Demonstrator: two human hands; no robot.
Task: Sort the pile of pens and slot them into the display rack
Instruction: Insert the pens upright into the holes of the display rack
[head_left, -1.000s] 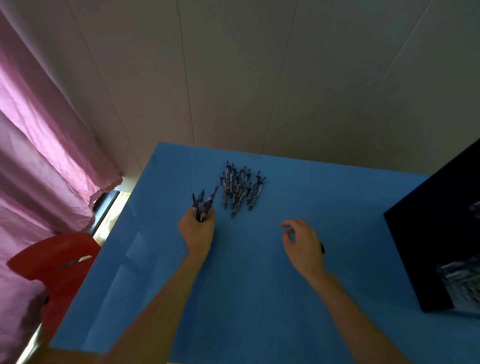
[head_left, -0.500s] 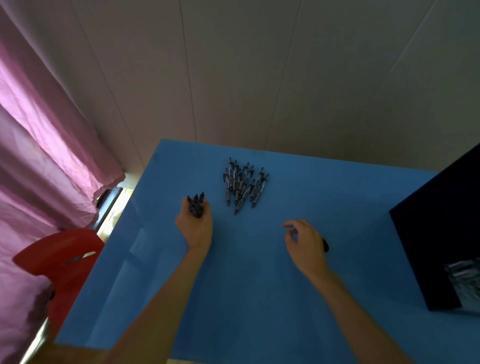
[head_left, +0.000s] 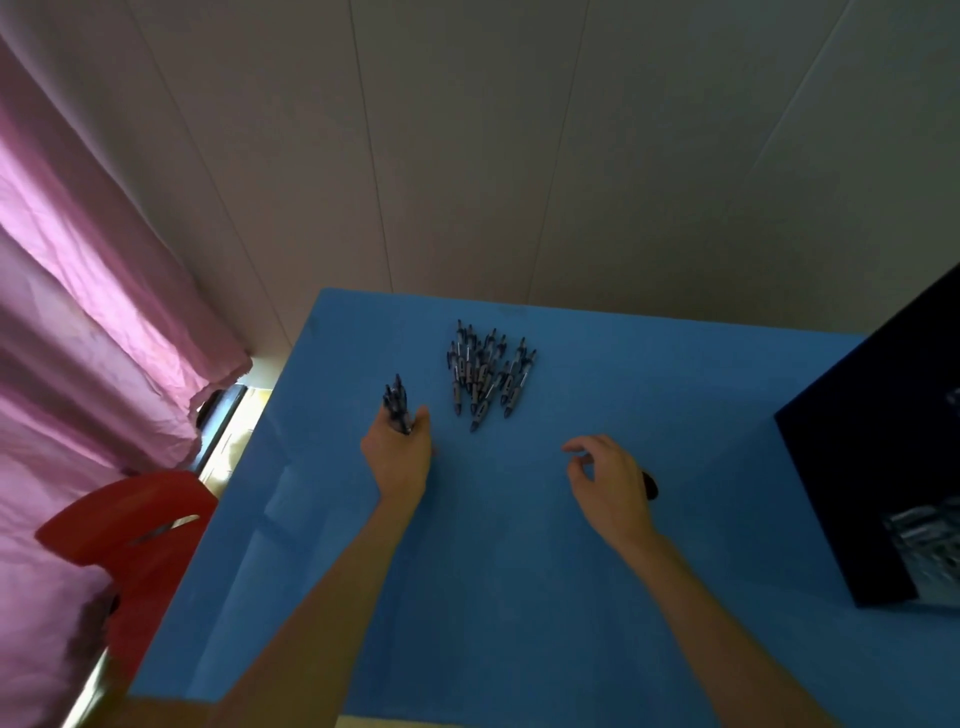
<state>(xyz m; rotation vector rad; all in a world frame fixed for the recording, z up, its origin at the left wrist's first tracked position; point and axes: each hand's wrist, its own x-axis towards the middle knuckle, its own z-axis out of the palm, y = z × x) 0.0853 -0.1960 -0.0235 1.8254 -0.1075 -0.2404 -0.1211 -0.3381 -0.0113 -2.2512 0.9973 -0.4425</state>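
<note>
A pile of dark pens (head_left: 485, 376) lies on the blue table (head_left: 519, 597), toward its far side. My left hand (head_left: 399, 453) grips a small bundle of pens (head_left: 396, 402) just left of the pile, their ends pointing away from me. My right hand (head_left: 608, 475) hovers with loosely curled fingers to the right of the pile, and a dark object (head_left: 649, 484) shows just behind it; whether the hand holds it is unclear. The black display rack (head_left: 872, 478) stands at the table's right edge, with pale slots (head_left: 924, 551) low on it.
A red chair (head_left: 130, 535) stands left of the table beside a pink curtain (head_left: 78, 322). A pale panelled wall (head_left: 519, 156) rises behind the table's far edge.
The bundle in my left hand has drawn together and shifted slightly left, away from the pile. My right hand has stayed almost in place.
</note>
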